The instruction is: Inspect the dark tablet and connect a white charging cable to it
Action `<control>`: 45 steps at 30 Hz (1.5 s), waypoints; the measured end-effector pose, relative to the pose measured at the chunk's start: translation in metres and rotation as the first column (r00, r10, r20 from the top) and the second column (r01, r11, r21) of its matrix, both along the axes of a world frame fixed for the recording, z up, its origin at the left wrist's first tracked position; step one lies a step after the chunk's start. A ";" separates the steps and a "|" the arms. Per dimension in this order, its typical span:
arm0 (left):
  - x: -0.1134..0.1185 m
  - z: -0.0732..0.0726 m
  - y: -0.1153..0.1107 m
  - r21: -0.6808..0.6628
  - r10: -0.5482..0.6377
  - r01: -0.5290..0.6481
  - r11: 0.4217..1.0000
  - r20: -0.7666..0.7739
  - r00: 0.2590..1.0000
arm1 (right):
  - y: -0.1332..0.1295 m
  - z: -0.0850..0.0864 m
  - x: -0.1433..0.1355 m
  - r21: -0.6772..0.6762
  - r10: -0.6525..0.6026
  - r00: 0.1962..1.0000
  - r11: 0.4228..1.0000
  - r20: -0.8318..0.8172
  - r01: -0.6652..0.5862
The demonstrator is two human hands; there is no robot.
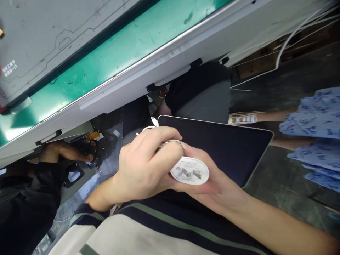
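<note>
One two-prong charger [190, 171] sits gripped in the right hand [214, 180]; the left hand [143, 163] pinches white cable [154, 122] beside it; keep tension gentle.

The tablet [225, 152] lies over your legs [202, 94]. Above its left part, the charger [190, 170] sits between your left hand [143, 161] and right hand [214, 186]. The cable plug [154, 122] pokes out past your left hand, near the tablet's far left corner. In front, the worktop [119, 56] holds a board [53, 46], back from its near edge.
</note>
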State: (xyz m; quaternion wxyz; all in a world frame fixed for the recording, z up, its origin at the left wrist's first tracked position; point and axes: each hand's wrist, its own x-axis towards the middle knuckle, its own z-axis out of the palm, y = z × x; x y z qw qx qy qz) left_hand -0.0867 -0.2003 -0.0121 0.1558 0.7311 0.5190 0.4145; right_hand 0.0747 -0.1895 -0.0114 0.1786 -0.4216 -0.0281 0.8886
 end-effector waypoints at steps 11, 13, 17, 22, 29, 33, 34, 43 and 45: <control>0.000 0.000 -0.001 -0.026 0.000 0.000 1.000 -0.006 1.000 | -0.001 -0.002 0.000 0.019 0.007 1.000 1.000 -0.001 -0.007; 0.000 -0.001 -0.001 -0.019 0.001 -0.002 1.000 -0.011 1.000 | 0.000 -0.001 0.000 0.036 0.019 1.000 0.999 0.008 -0.019; -0.001 -0.001 -0.001 -0.005 -0.001 0.001 1.000 -0.006 1.000 | 0.003 0.004 -0.002 0.082 0.031 0.999 0.996 0.021 -0.032; -0.001 0.002 -0.003 -0.009 -0.005 0.005 1.000 0.008 1.000 | 0.002 0.008 -0.002 0.101 0.024 1.000 0.995 -0.012 -0.023; -0.010 0.007 -0.006 -0.014 0.042 -0.041 0.999 0.075 0.996 | 0.002 0.014 -0.001 0.154 -0.006 0.999 0.988 -0.034 0.011; -0.020 0.003 -0.019 -0.076 0.123 -0.113 0.991 0.131 0.984 | 0.004 0.022 0.011 0.432 0.096 0.992 0.893 0.086 -0.124; -0.021 0.002 -0.023 -0.094 0.144 -0.130 0.987 0.155 0.977 | 0.004 0.024 0.015 0.537 0.118 0.981 0.824 0.154 -0.183; 0.001 -0.004 -0.044 -0.616 0.480 0.033 0.787 0.646 0.593 | 0.006 0.041 0.027 0.721 -0.241 0.702 -0.016 0.670 -0.693; 0.001 -0.006 -0.045 -0.692 0.561 0.054 0.720 0.626 0.543 | 0.006 0.042 0.025 0.708 -0.333 0.701 -0.123 0.631 -0.696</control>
